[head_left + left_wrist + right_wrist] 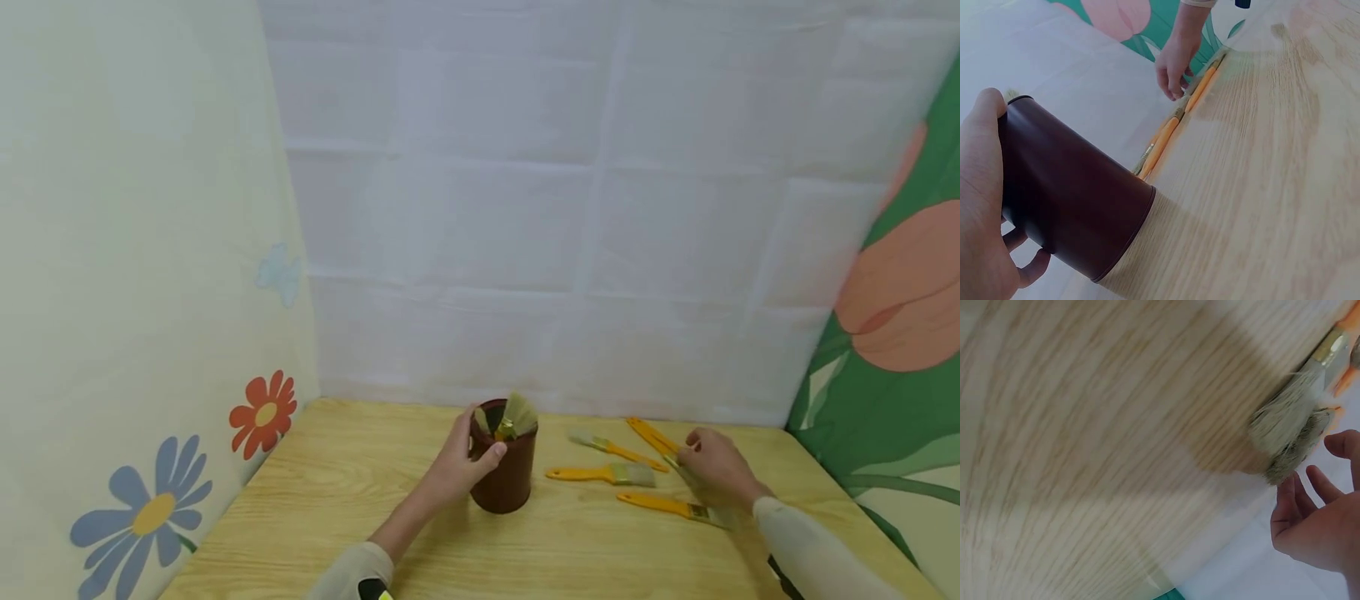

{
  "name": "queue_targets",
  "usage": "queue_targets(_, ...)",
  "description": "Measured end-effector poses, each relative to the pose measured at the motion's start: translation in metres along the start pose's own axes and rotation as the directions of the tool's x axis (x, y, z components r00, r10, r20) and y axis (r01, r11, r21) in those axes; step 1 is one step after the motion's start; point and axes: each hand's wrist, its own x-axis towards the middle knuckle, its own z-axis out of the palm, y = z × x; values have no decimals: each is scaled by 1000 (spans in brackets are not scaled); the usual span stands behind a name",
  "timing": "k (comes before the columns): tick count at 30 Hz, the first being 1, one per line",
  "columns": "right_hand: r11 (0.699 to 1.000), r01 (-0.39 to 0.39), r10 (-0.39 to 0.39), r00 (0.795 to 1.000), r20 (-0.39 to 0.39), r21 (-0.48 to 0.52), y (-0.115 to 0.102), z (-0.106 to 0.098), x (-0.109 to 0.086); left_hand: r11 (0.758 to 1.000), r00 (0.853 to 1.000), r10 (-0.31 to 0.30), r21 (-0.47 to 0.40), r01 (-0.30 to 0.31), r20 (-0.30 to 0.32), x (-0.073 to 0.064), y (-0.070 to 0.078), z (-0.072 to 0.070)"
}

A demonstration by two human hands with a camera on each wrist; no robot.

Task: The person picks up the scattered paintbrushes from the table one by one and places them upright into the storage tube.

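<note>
My left hand grips a dark reddish-brown cylindrical cup by its side, thumb near the front rim. Pale bristles of a paintbrush stick up out of the cup. In the left wrist view the cup looks tilted, its base edge close to the tabletop. My right hand is low over the table at the right, by a paintbrush with an orange handle. In the right wrist view its fingers are spread beside the brush bristles, the thumb apart from them.
Other orange-handled paintbrushes lie between the cup and my right hand: a small one, a wider one and one nearer me. The wood-grain table ends at a white cloth backdrop. Floral side panels stand left and right.
</note>
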Motion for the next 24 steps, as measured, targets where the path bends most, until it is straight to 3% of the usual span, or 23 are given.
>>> queue_targets(6,1000,22,-22,999,35,-12,10,-2,3,1000,1000,-2,-7,2,-2,-1,2,0)
queue_targets(14,997,-61,58,996,62,46,12,-4,5,1000,1000,-10,11,9,7,-3,4,0)
queue_targets(24,998,4,-2,999,-34,62,12,0,1,1000,1000,-21,22,21,14,-3,5,0)
